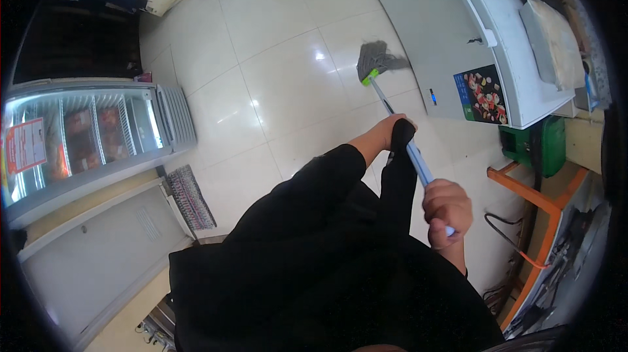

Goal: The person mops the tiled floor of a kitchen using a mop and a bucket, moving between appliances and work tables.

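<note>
Both hands are closed round the long light-blue mop handle (418, 163), left hand (391, 131) lower, right hand (446, 211) near its top end, the grey string mop head (376, 59) lying soft and probably wet-heavy on the pale tiled floor (275, 77) beside the white chest freezer (451, 31)

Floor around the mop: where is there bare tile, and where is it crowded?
Bare tile runs between the glass-front freezer and the white chest freezer, left of the mop. Crowded at right: green box, orange frame, cables.
</note>
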`<state>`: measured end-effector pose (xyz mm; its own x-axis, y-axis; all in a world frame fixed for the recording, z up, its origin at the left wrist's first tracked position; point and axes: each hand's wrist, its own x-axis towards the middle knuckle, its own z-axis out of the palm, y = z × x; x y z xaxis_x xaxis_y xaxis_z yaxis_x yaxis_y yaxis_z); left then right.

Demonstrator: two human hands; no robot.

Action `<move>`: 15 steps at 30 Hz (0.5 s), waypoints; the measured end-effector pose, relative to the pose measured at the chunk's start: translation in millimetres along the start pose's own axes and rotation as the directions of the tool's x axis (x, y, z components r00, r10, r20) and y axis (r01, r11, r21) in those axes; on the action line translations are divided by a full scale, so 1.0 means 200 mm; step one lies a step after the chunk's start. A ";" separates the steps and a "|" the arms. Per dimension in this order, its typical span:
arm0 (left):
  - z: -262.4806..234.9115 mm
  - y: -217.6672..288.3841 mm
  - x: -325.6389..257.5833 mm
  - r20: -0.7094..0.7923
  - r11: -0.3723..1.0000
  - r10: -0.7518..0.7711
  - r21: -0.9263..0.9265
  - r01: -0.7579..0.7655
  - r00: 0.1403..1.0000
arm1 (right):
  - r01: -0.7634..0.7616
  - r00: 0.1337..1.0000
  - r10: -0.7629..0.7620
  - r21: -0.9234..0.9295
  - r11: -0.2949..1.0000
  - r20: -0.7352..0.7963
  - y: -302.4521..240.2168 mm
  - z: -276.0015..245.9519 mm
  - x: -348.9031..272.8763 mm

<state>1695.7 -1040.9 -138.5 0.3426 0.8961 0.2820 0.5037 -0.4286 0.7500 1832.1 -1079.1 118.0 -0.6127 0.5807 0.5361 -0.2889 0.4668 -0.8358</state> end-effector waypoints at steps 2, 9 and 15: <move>0.02 -0.02 -0.12 0.088 1.000 -0.030 0.012 0.029 0.996 | 0.030 0.994 -0.034 0.040 0.999 0.102 -0.02 0.09 -0.03; -0.02 0.15 -0.85 0.008 0.897 -0.403 -0.194 0.397 0.915 | -0.083 0.996 0.060 0.387 0.919 0.071 -0.10 0.36 -0.01; -0.23 0.12 -2.03 -0.264 0.775 -0.625 -0.093 0.625 0.735 | -0.236 0.966 0.125 0.563 0.792 0.228 0.07 1.13 -0.24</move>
<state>1532.2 -1410.5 -207.5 -0.2723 0.9566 -0.1035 0.5312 0.2391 0.8128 1692.1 -1251.0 54.5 -0.7954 0.4674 0.3859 -0.4986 -0.1426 -0.8550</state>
